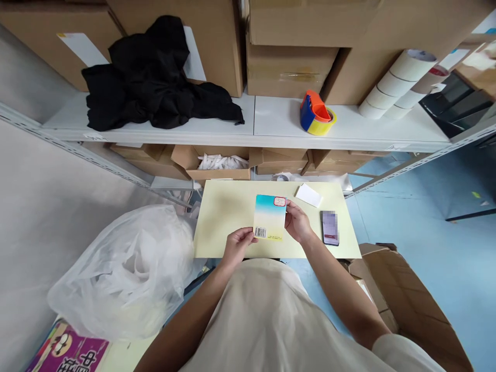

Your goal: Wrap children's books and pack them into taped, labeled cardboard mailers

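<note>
A small booklet (270,217), blue at the top fading to pale yellow, is held up over the cream table (220,206). It shows a barcode at its lower left and a red-edged white sticker at its upper right. My left hand (238,244) pinches the lower left edge between thumb and fingers. My right hand (297,221) grips the right edge near the sticker. To the right of that hand lies a phone (329,228) with a lit, partly blurred screen. A white card or small stack (308,195) rests behind it.
A large plastic bag (124,268) bulges at the left. Across the back, a metal shelf (271,116) carries black cloth (151,77), a tape dispenser (316,113), label rolls (397,85) and cartons (290,67). An open cardboard box (411,299) stands at the lower right.
</note>
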`<action>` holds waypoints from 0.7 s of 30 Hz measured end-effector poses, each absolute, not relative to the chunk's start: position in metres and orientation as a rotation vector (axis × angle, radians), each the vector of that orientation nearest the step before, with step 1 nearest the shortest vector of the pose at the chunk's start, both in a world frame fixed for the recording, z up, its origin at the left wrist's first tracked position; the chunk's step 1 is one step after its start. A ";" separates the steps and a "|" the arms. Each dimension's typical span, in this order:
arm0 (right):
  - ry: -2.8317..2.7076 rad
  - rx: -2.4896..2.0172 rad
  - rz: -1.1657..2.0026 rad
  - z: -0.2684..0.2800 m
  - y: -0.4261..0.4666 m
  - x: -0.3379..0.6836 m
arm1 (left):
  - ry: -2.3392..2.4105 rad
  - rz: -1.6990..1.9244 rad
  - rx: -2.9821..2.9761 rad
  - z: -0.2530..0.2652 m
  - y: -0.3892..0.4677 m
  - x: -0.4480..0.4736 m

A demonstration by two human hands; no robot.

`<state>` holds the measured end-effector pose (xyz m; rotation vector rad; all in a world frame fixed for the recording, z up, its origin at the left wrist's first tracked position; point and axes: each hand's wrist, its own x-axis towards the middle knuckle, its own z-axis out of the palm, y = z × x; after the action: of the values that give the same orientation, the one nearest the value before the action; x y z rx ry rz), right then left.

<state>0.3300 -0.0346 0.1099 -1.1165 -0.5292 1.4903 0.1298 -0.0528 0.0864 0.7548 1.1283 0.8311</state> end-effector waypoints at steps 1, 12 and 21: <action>-0.532 -1.105 1.510 0.110 -0.035 0.329 | 1.113 0.827 0.729 0.086 -0.053 0.130; -0.574 -0.981 1.700 0.102 -0.041 0.298 | 0.976 0.668 0.596 0.087 -0.054 0.131; -0.589 -1.218 1.579 0.084 -0.022 0.282 | 1.067 0.875 0.651 0.082 -0.022 0.082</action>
<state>0.2822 -0.0225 0.0835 -1.2184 -0.5886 1.5786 0.0821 -0.0219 0.0817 0.6508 1.0667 0.8748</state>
